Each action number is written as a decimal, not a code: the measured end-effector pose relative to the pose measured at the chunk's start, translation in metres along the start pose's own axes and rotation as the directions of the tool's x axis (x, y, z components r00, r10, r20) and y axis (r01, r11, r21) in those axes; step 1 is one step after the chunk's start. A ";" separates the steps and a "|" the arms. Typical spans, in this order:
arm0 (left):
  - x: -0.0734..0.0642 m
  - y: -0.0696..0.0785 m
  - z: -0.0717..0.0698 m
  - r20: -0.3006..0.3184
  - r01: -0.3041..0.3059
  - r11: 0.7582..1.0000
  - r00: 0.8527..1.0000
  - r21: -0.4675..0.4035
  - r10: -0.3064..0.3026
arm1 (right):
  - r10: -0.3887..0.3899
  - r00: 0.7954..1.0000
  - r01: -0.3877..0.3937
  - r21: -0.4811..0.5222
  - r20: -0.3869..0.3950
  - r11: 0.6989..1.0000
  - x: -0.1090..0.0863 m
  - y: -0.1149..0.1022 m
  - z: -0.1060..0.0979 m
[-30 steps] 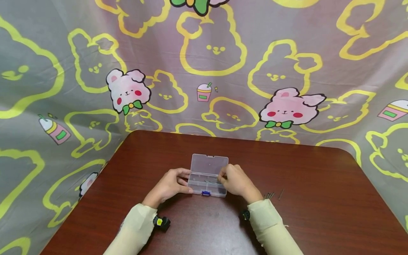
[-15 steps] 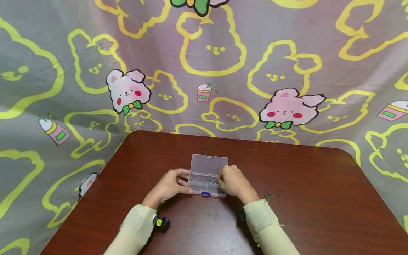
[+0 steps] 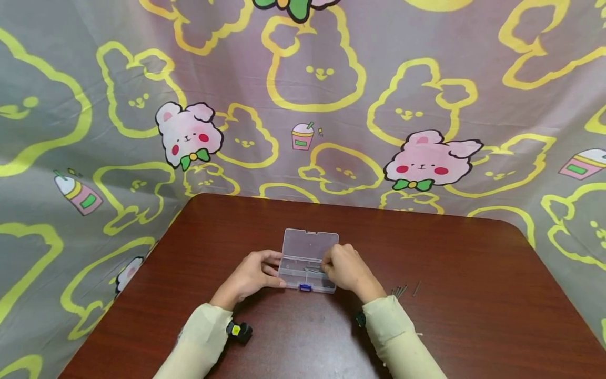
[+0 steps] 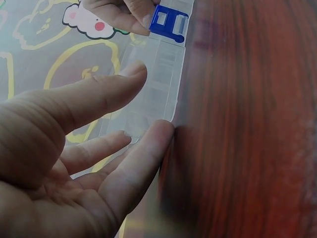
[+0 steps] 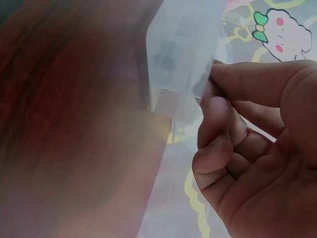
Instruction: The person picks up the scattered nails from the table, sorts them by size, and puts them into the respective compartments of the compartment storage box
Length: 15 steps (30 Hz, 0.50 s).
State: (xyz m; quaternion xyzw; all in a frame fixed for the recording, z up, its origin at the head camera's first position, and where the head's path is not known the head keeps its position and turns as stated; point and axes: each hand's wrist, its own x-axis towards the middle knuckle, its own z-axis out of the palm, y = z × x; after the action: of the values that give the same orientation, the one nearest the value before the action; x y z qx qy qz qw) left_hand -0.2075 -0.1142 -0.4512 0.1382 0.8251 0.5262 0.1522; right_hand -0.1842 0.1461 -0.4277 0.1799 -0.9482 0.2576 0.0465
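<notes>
A clear plastic compartment box point(image 3: 293, 279) with a blue latch point(image 3: 305, 288) sits on the table, its lid point(image 3: 310, 245) raised at the back. My left hand point(image 3: 253, 272) holds the box's left end, thumb at the front corner and fingers along the side. Several thin metal rods point(image 3: 312, 270) lie in the rear compartment. My right hand point(image 3: 347, 267) is at the box's right end, fingers curled and tips down by those rods. Whether it pinches one is hidden. In the right wrist view its thumb and forefinger meet behind the translucent box wall point(image 5: 183, 54).
Several thin dark metal rods point(image 3: 399, 291), perhaps nails, lie on the table beyond the right sleeve, with a single rod point(image 3: 417, 288) farther right. The brown wooden table point(image 3: 440, 247) meets a patterned cloth point(image 3: 341, 121) behind it.
My right hand and forearm have shifted slightly left and inward at the box's rear compartment. The left hand and the box have stayed in place.
</notes>
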 end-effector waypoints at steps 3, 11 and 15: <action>0.000 0.000 -0.001 0.003 -0.001 1.000 1.000 -0.001 0.001 | -0.002 1.000 0.003 0.042 -0.016 0.999 -0.003 0.001 -0.005; 0.000 0.000 -0.001 -0.004 -0.003 1.000 1.000 -0.003 0.003 | 0.053 0.997 -0.046 0.146 -0.047 0.988 -0.020 0.019 -0.028; -0.001 0.001 -0.001 -0.008 0.003 1.000 1.000 -0.003 -0.003 | 0.130 0.991 -0.122 0.182 -0.034 0.976 -0.033 0.030 -0.040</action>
State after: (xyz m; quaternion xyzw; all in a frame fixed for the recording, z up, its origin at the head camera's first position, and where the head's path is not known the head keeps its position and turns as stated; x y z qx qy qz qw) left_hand -0.2070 -0.1149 -0.4503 0.1347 0.8252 0.5276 0.1502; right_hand -0.1646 0.2007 -0.4136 0.1171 -0.9292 0.3486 0.0356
